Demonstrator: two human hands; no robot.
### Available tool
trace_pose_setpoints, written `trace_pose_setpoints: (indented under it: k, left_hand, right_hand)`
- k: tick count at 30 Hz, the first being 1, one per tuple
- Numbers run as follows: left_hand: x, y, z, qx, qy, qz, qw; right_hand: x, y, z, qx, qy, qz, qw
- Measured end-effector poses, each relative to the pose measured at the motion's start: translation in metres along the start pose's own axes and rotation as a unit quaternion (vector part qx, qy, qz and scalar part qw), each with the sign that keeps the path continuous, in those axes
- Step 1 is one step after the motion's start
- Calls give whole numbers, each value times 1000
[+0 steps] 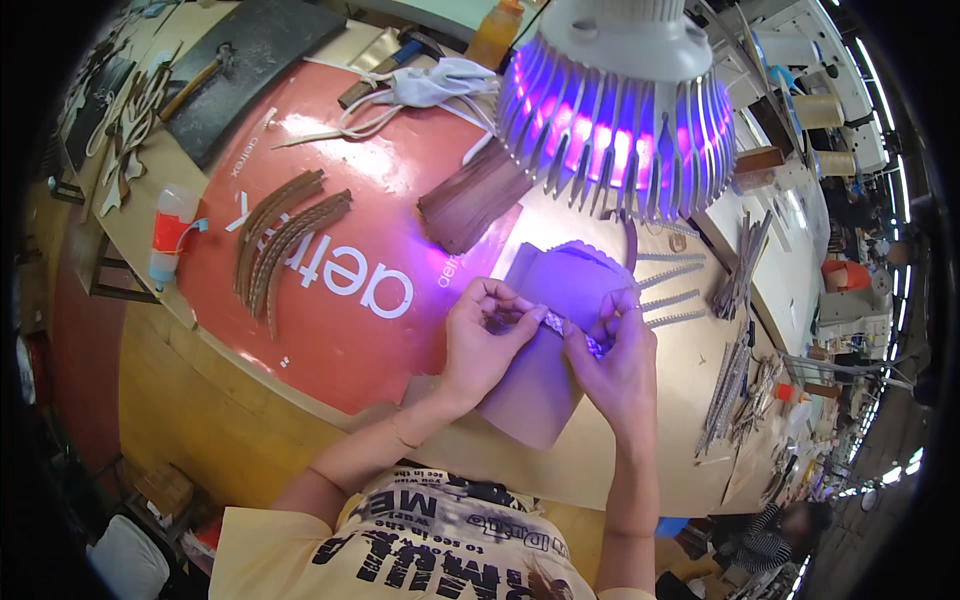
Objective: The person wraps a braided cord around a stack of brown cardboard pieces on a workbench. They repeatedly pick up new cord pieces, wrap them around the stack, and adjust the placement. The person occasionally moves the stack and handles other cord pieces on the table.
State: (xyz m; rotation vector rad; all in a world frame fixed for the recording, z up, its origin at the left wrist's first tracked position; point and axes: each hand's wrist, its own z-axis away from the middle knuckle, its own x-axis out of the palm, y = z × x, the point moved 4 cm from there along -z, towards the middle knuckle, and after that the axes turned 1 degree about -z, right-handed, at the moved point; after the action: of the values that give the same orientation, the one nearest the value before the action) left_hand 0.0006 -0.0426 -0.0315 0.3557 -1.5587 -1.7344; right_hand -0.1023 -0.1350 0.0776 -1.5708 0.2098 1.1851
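Observation:
Between the fingertips of both hands is a narrow braided strip [553, 321], lit purple by the lamp overhead. My left hand [483, 338] pinches one end, thumb against the index finger. My right hand [618, 365] grips the other part, and a length of the strip shows beside its fingers. Both hands are above a flat, light-coloured panel [530, 400] with a scalloped far edge. The panel lies on the worktable just past my body. Part of the strip is hidden by the fingers.
A finned lamp [620, 130] hangs close above the hands. Left of them are a red sheet [340, 350], curved braided strips [290, 240], a brown block [475, 200] and a squeeze bottle [172, 240]. Toothed strips [672, 296] lie to the right. A person [765, 540] is in the background.

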Motion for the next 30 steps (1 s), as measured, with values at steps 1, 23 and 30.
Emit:
trace_pose_setpoints:
  k: [1,23,30]
  left_hand:
    - [-3,4,-2,2,11,-54,998]
    - [-19,220,-70,323,-143,-25,935]
    - [-59,230,-56,295,-221,24,929]
  right_hand:
    - [1,1,-1,17,-3,7,1000]
    - [-2,0,-5,-42,19,-12,999]
    - [-3,1,-6,-11,-12,-10,1000]
